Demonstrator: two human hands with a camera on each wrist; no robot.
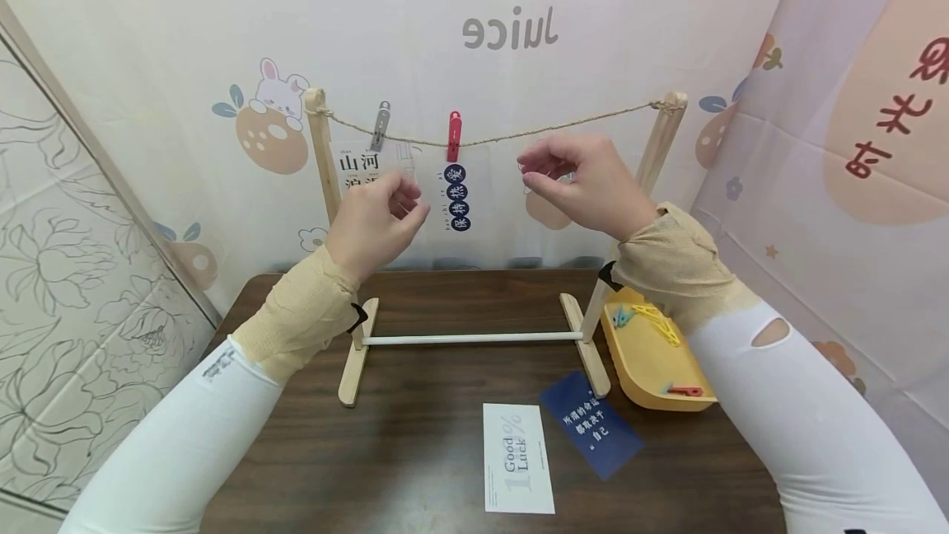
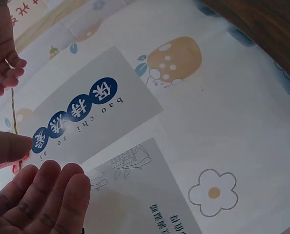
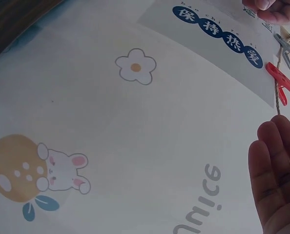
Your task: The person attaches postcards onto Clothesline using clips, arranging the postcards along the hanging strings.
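My left hand (image 1: 378, 217) hovers in front of the hung cards, its fingers loosely bent and holding nothing. To the right, my right hand (image 1: 582, 180) is raised just below the twine (image 1: 511, 137), also with nothing in its grasp. A red clothespin (image 1: 454, 138) clips a white card with blue circles (image 1: 457, 198) to the twine. Left of it, a grey clothespin (image 1: 381, 126) holds a second card with black characters (image 1: 352, 161), partly covered by my left hand. In the left wrist view, the circle-printed card (image 2: 98, 117) hangs beyond my fingertips (image 2: 76, 190).
The wooden frame (image 1: 474, 339) stands on a brown table (image 1: 356, 468). In front lie a white "Good Luck" card (image 1: 516, 460) and a blue card (image 1: 591, 425). At right, a yellow tray (image 1: 652, 365) contains yellow, teal and red clothespins, partly behind my right forearm.
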